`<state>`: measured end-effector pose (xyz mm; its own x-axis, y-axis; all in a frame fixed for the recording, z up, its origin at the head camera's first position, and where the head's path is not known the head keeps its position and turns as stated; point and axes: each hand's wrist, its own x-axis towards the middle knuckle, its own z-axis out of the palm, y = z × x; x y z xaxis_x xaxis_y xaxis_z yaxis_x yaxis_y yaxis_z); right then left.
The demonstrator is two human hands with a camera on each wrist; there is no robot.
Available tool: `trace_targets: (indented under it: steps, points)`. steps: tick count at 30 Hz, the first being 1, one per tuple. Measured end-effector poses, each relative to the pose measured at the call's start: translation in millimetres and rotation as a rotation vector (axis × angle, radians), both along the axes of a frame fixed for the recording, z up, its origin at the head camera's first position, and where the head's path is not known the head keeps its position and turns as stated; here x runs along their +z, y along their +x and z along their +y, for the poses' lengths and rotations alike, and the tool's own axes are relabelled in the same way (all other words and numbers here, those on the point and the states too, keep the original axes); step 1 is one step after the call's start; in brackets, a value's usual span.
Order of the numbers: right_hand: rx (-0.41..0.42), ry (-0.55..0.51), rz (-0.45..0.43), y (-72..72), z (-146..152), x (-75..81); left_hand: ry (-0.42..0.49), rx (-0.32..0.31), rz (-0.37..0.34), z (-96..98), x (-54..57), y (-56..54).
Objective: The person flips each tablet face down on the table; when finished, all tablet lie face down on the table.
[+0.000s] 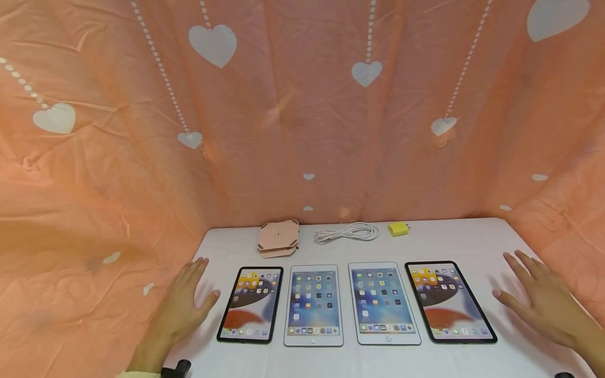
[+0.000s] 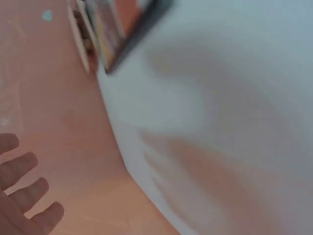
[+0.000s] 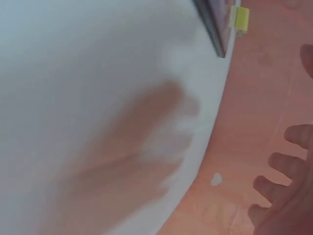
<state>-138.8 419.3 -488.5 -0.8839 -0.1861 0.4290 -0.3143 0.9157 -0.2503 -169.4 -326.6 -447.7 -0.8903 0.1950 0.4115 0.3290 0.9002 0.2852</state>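
Note:
My left hand (image 1: 181,304) is spread at the table's left side, fingers straight, holding nothing. It is nearest to a black-rimmed tablet (image 1: 251,304), apart from it. My right hand (image 1: 541,299) mirrors it on the right, also spread and bare, beside another black-rimmed tablet (image 1: 450,302). Between these lie two white-rimmed tablets, the left one (image 1: 314,305) and the right one (image 1: 384,303), all with lit-looking icon screens facing up. In the left wrist view, the fingers (image 2: 29,191) appear at the lower left; the right wrist view shows fingertips (image 3: 274,188) at the lower right.
Along the back of the white table (image 1: 227,244) lie a pink square item (image 1: 278,236) with dark corner slots, a bundled white cable (image 1: 347,232) and a yellow plug charger (image 1: 398,229). An orange curtain (image 1: 283,131) with white hearts surrounds the table's back and sides.

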Motion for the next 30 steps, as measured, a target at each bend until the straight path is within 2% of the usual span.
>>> trace_targets:
  steps: [6, 8, 10, 16, 18, 23, 26, 30]
  points:
    - [0.010, -0.102, -0.066, 2.9, -2, 13.1, 0.182, 0.002, -0.095, 18.9, 16.1, -0.4]
    - [0.007, -0.125, -0.068, 2.3, -2, 17.7, 0.238, -0.023, -0.127, 27.1, 18.5, -2.0]
    - [-0.016, -0.139, -0.089, 2.4, -3, 21.1, 0.314, -0.076, -0.162, 35.5, 18.5, -4.6]
    - [-0.086, -0.184, -0.232, 1.7, 0, 33.3, 0.525, -0.261, -0.296, 60.5, 14.8, -13.6]
    - [-0.069, -0.223, -0.273, -0.1, 2, 36.4, 0.608, -0.336, -0.346, 70.5, 15.4, -17.1]
    - [0.035, -0.349, -0.422, -5.1, 4, 44.6, 0.798, -0.507, -0.499, 98.6, 14.7, -25.3]
    - [0.052, -0.378, -0.548, -7.1, 5, 49.3, 0.851, -0.558, -0.581, 115.6, 12.3, -28.1]
    - [0.063, -0.398, -0.706, -9.7, 9, 54.2, 0.854, -0.583, -0.677, 137.4, 11.0, -31.0]
